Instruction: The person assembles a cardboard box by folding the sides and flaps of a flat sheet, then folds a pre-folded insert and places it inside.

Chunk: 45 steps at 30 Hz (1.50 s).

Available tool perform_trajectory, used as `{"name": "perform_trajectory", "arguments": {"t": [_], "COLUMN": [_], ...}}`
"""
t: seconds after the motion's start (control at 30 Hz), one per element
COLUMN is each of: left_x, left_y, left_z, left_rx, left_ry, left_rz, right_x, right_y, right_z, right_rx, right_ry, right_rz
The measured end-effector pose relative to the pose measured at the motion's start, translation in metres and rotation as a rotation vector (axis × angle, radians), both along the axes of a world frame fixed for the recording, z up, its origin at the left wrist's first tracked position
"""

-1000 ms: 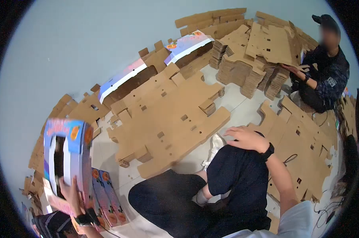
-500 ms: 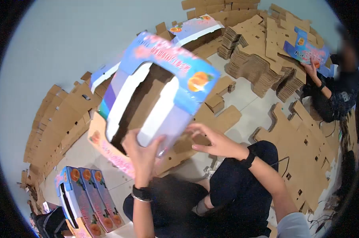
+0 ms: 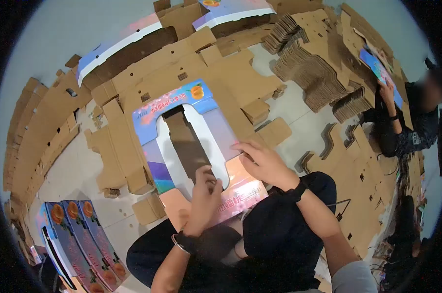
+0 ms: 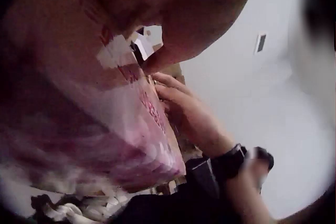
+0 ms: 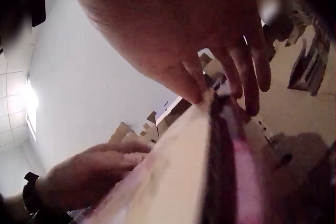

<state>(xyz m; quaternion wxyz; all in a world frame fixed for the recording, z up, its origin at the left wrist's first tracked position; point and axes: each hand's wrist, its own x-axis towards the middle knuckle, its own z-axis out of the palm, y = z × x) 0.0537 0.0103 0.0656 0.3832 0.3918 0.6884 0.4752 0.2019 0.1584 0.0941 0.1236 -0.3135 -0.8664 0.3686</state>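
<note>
A printed cardboard box (image 3: 216, 117) with blue, lilac and peach panels and a long rounded opening lies tilted over the person's lap. My left hand (image 3: 205, 202) grips it at the near end of the opening, fingers curled at the white edge. On the box's right side, my right hand (image 3: 267, 163) rests with its fingers fairly straight and touching. In the right wrist view, its thumb and fingers (image 5: 251, 90) meet the box near a corner. The left wrist view has the pink lettered panel (image 4: 149, 111) close up, with the right hand beyond.
Several similar boxes (image 3: 82, 239) stand in a row at the lower left. Flat brown cardboard sheets (image 3: 226, 73) cover the floor ahead, and tall stacks (image 3: 309, 73) rise behind. At the right, another person (image 3: 411, 117) holds a blue printed sheet (image 3: 382, 73).
The left hand brought the box from the far left to over the lap, turning it. The right hand left the knee and came to the box's right side.
</note>
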Motion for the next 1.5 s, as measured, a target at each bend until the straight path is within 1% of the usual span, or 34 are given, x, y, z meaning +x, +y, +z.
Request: {"name": "perform_trajectory", "arguments": {"t": [0.03, 0.07, 0.1, 0.13, 0.2, 0.23, 0.27, 0.3, 0.4, 0.47, 0.5, 0.53, 0.6, 0.67, 0.8, 0.87, 0.9, 0.97, 1.0, 1.03, 1.07, 1.1, 1.17, 1.2, 1.27, 1.3, 1.33, 1.37, 1.4, 1.43, 1.47, 1.5], "left_x": [0.004, 0.011, 0.015, 0.016, 0.017, 0.017, 0.017, 0.018, 0.02, 0.021, 0.021, 0.02, 0.02, 0.018, 0.023, 0.023, 0.023, 0.022, 0.022, 0.023, 0.024, 0.026, 0.027, 0.027, 0.029, 0.03, 0.031, 0.032, 0.033, 0.035, 0.038, 0.042], "left_y": [0.0, 0.001, 0.002, 0.002, 0.001, 0.001, 0.002, 0.002, 0.002, 0.001, 0.0, -0.001, 0.0, 0.002, 0.005, 0.002, 0.001, 0.001, 0.001, 0.001, 0.001, 0.001, 0.001, 0.001, 0.001, 0.001, 0.001, 0.0, -0.001, -0.004, -0.01, -0.014], "left_z": [0.003, 0.009, 0.015, 0.016, 0.018, 0.016, 0.012, 0.01, 0.012, 0.013, 0.012, 0.011, 0.008, 0.009, 0.005, 0.009, 0.011, 0.009, 0.009, 0.008, 0.006, 0.006, 0.006, 0.006, 0.005, 0.005, 0.007, 0.01, 0.011, 0.01, 0.007, 0.007], "left_rx": [0.005, -0.053, -0.11, -0.106, -0.076, -0.073, -0.038, -0.003, -0.024, -0.025, -0.029, -0.031, 0.063, 0.085, 0.129, 0.096, 0.06, 0.062, 0.064, 0.066, 0.055, 0.043, 0.045, 0.046, 0.043, 0.039, 0.041, -0.009, -0.06, -0.06, 0.044, 0.15], "left_ry": [-0.007, 0.076, 0.159, 0.153, 0.272, 0.269, 0.355, 0.44, 0.369, 0.363, 0.355, 0.356, 0.48, 0.495, 0.528, 0.504, 0.48, 0.5, 0.523, 0.523, 0.576, 0.628, 0.625, 0.622, 0.631, 0.637, 0.638, 0.642, 0.646, 0.645, 0.606, 0.567], "left_rz": [0.008, 0.013, 0.015, 0.015, -0.019, -0.019, -0.047, -0.073, -0.024, -0.015, -0.017, -0.015, -0.035, -0.051, -0.052, -0.079, -0.104, -0.117, -0.129, -0.128, -0.135, -0.142, -0.14, -0.141, -0.143, -0.143, -0.146, -0.182, -0.217, -0.217, -0.25, -0.277], "right_x": [-0.001, -0.001, -0.002, -0.003, -0.003, -0.003, -0.004, -0.006, -0.008, -0.009, -0.011, -0.012, -0.011, -0.011, -0.002, 0.004, 0.004, 0.004, 0.006, 0.007, 0.008, 0.007, 0.002, 0.001, 0.001, 0.002, 0.005, 0.007, 0.007, 0.007, 0.006, 0.006], "right_y": [-0.003, -0.004, -0.003, 0.0, -0.001, -0.004, -0.006, -0.006, -0.001, 0.002, 0.002, 0.004, 0.001, -0.007, 0.0, 0.008, 0.012, 0.017, 0.016, 0.013, 0.011, 0.008, 0.0, 0.001, 0.005, 0.009, 0.014, 0.018, 0.023, 0.027, 0.03, 0.031], "right_z": [0.0, 0.0, 0.0, -0.001, -0.005, -0.009, -0.011, -0.012, -0.019, -0.028, -0.027, -0.026, -0.022, -0.014, -0.011, -0.02, -0.023, -0.026, -0.024, -0.02, -0.014, -0.007, 0.004, 0.003, -0.002, -0.005, -0.008, -0.011, -0.013, -0.014, -0.014, -0.015], "right_rx": [-0.033, -0.067, -0.063, -0.055, -0.044, 0.018, 0.082, 0.087, 0.087, 0.037, 0.035, -0.004, -0.043, 0.151, 0.124, -0.033, -0.032, -0.122, -0.121, -0.417, -0.711, -0.708, -0.355, -0.355, -0.15, -0.15, -0.087, -0.024, -0.023, -0.022, -0.018, -0.012], "right_ry": [0.073, 0.145, 0.137, 0.107, 0.075, 0.079, 0.082, 0.078, 0.072, 0.157, 0.159, 0.157, 0.153, 0.192, 0.177, 0.263, 0.262, 0.334, 0.334, 0.349, 0.359, 0.359, 0.096, 0.097, 0.017, 0.018, -0.008, -0.035, -0.036, 0.111, 0.257, 0.256], "right_rz": [-0.034, -0.071, -0.069, -0.091, -0.116, -0.106, -0.096, -0.094, -0.063, -0.037, -0.033, -0.068, -0.105, -0.2, -0.212, -0.044, -0.044, 0.075, 0.074, 0.004, -0.065, -0.064, -0.188, -0.189, -0.228, -0.23, -0.274, -0.316, -0.318, -0.33, -0.339, -0.333]}}
